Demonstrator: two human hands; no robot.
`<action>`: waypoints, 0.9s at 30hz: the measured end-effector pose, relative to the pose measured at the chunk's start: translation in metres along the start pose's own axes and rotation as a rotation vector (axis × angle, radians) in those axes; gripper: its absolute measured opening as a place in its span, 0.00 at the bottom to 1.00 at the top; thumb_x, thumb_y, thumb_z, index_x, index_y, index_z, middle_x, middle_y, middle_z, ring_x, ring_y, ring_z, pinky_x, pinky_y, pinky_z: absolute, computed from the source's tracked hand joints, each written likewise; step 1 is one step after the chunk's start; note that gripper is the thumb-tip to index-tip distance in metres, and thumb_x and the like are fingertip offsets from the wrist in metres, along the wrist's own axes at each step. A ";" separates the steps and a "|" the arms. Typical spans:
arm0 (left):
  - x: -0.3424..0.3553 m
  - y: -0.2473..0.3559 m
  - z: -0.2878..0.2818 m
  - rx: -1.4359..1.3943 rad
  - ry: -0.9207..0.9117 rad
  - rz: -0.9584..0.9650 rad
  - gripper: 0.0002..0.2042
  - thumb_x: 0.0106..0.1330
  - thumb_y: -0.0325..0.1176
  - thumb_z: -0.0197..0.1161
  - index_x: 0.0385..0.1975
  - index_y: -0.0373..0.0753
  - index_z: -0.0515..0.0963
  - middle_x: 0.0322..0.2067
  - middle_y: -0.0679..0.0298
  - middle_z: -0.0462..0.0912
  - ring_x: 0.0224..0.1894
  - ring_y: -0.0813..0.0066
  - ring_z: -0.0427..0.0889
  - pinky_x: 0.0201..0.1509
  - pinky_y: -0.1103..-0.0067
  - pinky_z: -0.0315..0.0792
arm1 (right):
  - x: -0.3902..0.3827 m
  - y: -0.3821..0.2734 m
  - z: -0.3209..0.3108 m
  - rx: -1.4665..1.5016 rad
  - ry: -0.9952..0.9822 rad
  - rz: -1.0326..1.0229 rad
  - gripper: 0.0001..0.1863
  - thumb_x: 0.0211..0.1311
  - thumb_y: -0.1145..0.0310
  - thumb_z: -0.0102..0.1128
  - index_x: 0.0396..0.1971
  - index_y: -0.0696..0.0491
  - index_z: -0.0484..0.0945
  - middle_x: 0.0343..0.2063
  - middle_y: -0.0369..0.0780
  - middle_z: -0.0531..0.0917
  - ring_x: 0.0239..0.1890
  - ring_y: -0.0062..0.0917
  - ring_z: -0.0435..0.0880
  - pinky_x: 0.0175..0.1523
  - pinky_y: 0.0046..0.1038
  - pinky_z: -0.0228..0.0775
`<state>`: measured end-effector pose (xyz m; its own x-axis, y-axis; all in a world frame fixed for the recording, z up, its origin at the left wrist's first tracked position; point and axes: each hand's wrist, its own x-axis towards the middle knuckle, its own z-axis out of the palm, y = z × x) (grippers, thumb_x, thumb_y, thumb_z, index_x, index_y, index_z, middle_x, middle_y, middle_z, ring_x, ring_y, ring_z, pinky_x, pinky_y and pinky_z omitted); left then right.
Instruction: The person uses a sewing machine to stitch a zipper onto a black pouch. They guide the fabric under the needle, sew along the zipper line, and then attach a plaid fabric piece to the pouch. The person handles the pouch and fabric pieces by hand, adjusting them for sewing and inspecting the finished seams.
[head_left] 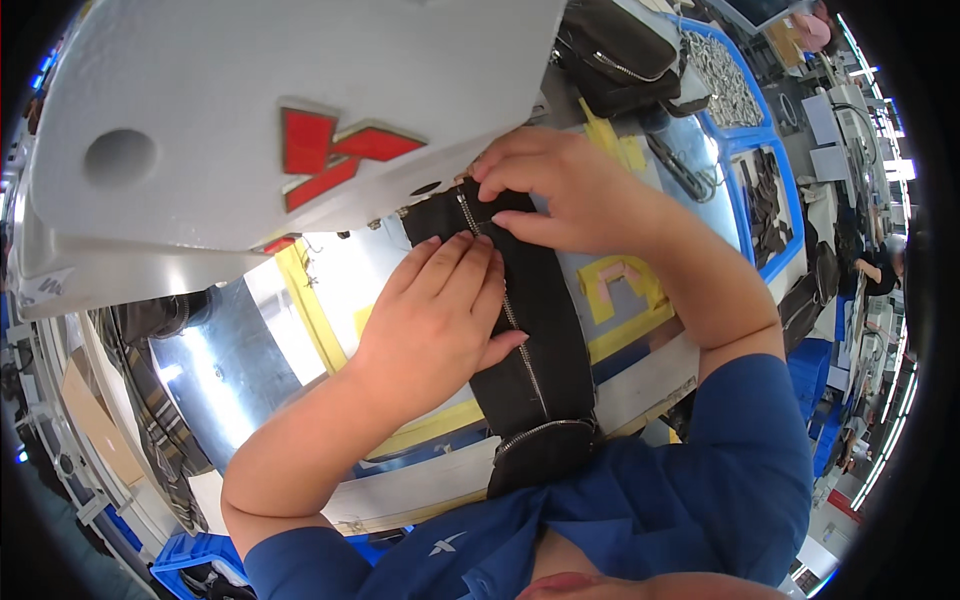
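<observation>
A long black fabric strip with a metal zipper (528, 375) runs from under the grey-white sewing machine head (220, 130) toward my body. My left hand (440, 310) lies flat on the strip, fingers stretched along the zipper and thumb out to the side. Close to the machine head, my right hand (560, 195) rests on the strip's right edge. Its index finger and thumb are bent but apart, with black fabric showing between them. At the strip's near end, a rounded black piece with a curved zipper (545, 450) lies against my shirt. The machine head hides the strip's far end.
Blue trays at the right hold many small metal parts (722, 80) and dark pieces (765, 205). A black zippered bag (620, 55) sits behind my right hand. Yellow tape (625, 290) marks the shiny work surface. Tweezers or snips (680, 165) lie at the right. Dark striped fabric (165, 420) hangs left.
</observation>
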<state>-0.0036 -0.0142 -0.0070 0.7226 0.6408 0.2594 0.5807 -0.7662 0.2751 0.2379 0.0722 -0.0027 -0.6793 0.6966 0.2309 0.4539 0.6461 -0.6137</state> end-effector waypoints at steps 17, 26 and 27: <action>-0.001 -0.002 0.001 -0.037 0.022 -0.006 0.35 0.56 0.52 0.76 0.57 0.31 0.82 0.58 0.52 0.83 0.62 0.55 0.80 0.68 0.61 0.72 | 0.004 0.001 0.010 -0.209 -0.023 -0.213 0.16 0.58 0.66 0.72 0.44 0.58 0.87 0.50 0.41 0.87 0.55 0.39 0.84 0.64 0.40 0.77; -0.003 -0.002 0.002 -0.064 0.042 -0.038 0.36 0.53 0.52 0.78 0.57 0.31 0.82 0.59 0.51 0.82 0.62 0.53 0.81 0.68 0.60 0.73 | 0.007 -0.006 0.010 -0.300 -0.025 -0.256 0.13 0.56 0.67 0.72 0.40 0.56 0.86 0.47 0.38 0.87 0.50 0.35 0.86 0.61 0.38 0.79; -0.004 -0.003 0.002 -0.070 0.043 -0.048 0.37 0.53 0.52 0.79 0.57 0.30 0.82 0.59 0.51 0.82 0.62 0.52 0.81 0.68 0.60 0.73 | 0.007 -0.007 0.010 -0.312 -0.024 -0.261 0.13 0.56 0.66 0.72 0.39 0.56 0.86 0.47 0.38 0.87 0.50 0.35 0.86 0.60 0.38 0.79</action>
<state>-0.0073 -0.0146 -0.0105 0.6768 0.6796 0.2831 0.5859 -0.7300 0.3518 0.2244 0.0690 -0.0040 -0.8062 0.4920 0.3288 0.4156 0.8663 -0.2771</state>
